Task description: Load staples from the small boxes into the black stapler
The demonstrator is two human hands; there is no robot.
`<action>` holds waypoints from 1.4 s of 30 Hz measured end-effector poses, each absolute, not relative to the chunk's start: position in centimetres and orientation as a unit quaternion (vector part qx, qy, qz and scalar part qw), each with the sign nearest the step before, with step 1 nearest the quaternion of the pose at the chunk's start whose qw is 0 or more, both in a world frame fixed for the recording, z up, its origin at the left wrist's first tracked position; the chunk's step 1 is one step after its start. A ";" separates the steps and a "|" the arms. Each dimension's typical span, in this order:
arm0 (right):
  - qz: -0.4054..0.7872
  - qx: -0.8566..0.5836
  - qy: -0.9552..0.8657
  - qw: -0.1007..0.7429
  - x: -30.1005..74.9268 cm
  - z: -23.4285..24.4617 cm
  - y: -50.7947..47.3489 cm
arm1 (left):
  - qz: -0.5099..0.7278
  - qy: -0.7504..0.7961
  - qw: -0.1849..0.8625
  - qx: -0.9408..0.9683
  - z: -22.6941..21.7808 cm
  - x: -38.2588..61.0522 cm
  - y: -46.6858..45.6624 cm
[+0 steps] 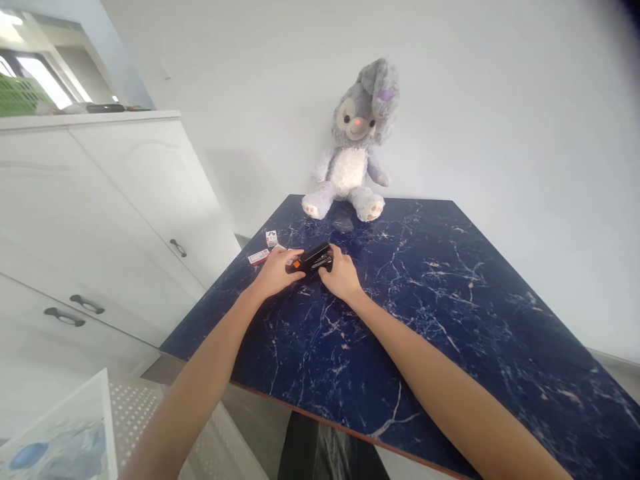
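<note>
A black stapler point(315, 257) with an orange piece at its left end and a shiny metal part lies between my two hands on the blue marbled table point(380, 313). My left hand point(277, 272) grips the orange end, thumb in front and fingers behind. Around the other end closes my right hand point(343, 273), its thumb near the metal part. Just behind my left hand are a small red-and-white box point(259, 257) and a small white printed box point(271, 238). Another pale item beside them is partly covered by my left fingers.
A grey plush rabbit point(349, 170) sits at the table's back edge against the wall. White cabinets point(120, 200) stand along the left. At lower left is a white bin point(107, 420) with bluish contents. A dark seat point(330, 453) shows below the front edge.
</note>
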State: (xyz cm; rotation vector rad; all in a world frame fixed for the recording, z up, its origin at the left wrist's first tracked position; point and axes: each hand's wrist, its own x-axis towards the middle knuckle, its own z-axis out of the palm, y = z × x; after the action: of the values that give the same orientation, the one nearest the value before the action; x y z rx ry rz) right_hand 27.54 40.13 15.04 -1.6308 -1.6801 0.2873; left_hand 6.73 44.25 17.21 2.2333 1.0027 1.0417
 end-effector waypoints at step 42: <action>0.063 -0.609 -0.739 0.280 26.7 14.7 40.0 | 0.285 0.559 0.053 0.777 15.4 3.2 55.7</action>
State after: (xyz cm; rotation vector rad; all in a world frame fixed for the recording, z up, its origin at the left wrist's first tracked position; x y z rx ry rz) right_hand 26.68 40.04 14.66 -1.6326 -1.9814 0.1695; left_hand 3.17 55.73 15.36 2.3612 1.6997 0.8657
